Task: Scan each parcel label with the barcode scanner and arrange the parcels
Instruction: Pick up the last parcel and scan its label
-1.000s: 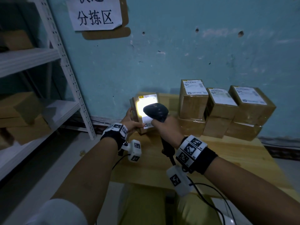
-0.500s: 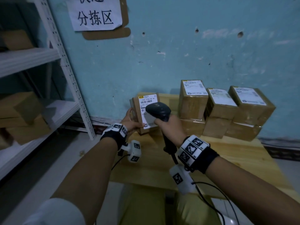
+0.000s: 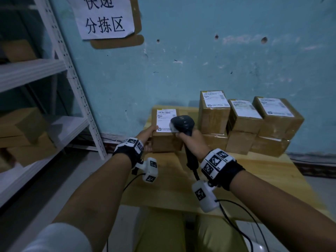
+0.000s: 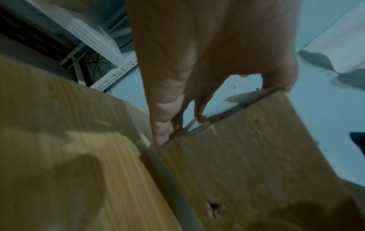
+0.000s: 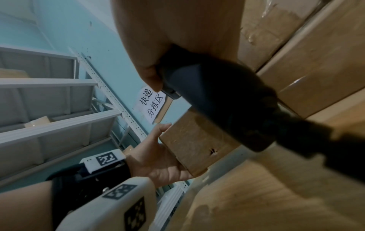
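A brown cardboard parcel (image 3: 166, 140) with a white label (image 3: 164, 120) facing up is at the far left corner of the wooden table (image 3: 263, 171). My left hand (image 3: 148, 137) grips its left side, thumb on the top edge; the left wrist view shows the fingers (image 4: 166, 132) along the parcel (image 4: 247, 156) edge. Whether the box rests on the table I cannot tell. My right hand (image 3: 193, 140) holds the black barcode scanner (image 3: 182, 124) by its handle, head over the parcel's right side. In the right wrist view the scanner (image 5: 217, 96) crosses the parcel (image 5: 193, 140).
Several labelled parcels (image 3: 243, 115) are stacked two high against the blue wall at the table's back right. A white metal shelf rack (image 3: 72, 79) with cardboard boxes stands to the left. The scanner's cable (image 3: 241, 231) hangs at the near edge.
The scanner's light on the label went out. The parcel, first tipped with its label towards me, has been turned label-up and lowered to the table's far left corner.
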`<act>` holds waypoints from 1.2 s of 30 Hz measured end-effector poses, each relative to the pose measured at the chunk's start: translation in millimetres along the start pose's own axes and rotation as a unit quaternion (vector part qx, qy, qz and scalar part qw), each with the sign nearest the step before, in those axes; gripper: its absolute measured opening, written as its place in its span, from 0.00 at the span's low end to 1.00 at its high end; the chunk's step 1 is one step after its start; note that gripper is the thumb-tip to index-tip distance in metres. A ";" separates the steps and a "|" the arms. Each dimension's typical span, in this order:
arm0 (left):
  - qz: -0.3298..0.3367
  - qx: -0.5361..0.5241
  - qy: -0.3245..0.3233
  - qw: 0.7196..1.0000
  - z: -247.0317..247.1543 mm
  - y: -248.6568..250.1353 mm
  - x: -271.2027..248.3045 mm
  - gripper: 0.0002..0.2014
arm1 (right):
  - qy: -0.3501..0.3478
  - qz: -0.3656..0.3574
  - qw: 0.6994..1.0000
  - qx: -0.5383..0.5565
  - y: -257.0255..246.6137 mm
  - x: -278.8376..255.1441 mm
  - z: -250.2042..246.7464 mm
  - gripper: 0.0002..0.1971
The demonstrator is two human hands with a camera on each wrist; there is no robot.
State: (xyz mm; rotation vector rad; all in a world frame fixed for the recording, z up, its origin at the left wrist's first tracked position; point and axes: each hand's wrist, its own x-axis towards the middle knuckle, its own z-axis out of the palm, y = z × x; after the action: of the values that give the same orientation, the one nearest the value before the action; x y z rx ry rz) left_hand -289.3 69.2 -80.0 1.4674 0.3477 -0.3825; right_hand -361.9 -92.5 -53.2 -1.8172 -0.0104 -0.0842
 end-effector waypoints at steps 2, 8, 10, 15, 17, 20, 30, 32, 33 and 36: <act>-0.010 -0.008 -0.001 1.000 8.0 -4.0 -0.1 0.14 | 0.012 0.005 1.000 -0.004 3.3 0.8 0.6 0.16; 0.021 -0.030 0.007 0.999 33.2 -7.0 12.7 0.15 | 0.024 0.018 0.999 -0.025 11.1 6.7 -2.3 0.15; 0.027 -0.023 0.008 0.999 38.4 -6.8 16.7 0.12 | 0.021 0.018 0.999 -0.038 13.0 9.4 -3.9 0.14; 0.028 -0.023 -0.001 0.999 48.1 -5.5 26.1 0.12 | 0.012 0.032 0.998 -0.058 20.4 18.2 -9.4 0.13; 0.031 -0.016 -0.010 0.999 51.2 -5.2 28.0 0.10 | 0.012 0.039 0.997 -0.060 23.8 21.1 -11.2 0.12; 0.031 -0.001 -0.009 0.999 55.9 -5.3 32.3 0.11 | 0.019 0.048 0.996 -0.071 25.4 24.5 -12.0 0.07; 0.045 0.046 0.000 0.998 55.2 -8.2 49.8 0.23 | 0.020 0.025 0.993 -0.111 33.8 33.3 -6.0 0.22; 0.048 0.073 0.001 0.996 51.7 -11.0 50.4 0.41 | 0.028 0.018 0.988 -0.148 32.4 32.6 -4.3 0.21; 0.071 0.079 0.011 0.994 49.9 -7.5 43.0 0.43 | 0.026 0.022 0.985 -0.171 30.4 31.6 -4.2 0.21; 0.151 0.055 0.092 0.983 39.8 0.7 32.7 0.27 | 0.006 0.024 0.969 -0.244 25.1 27.0 -4.5 0.22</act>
State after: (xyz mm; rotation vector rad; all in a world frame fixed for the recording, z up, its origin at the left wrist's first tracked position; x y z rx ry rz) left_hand -260.0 28.3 -91.2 1.6401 0.2471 -0.0226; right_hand -334.0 -104.0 -74.7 -2.3087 0.0690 -0.0659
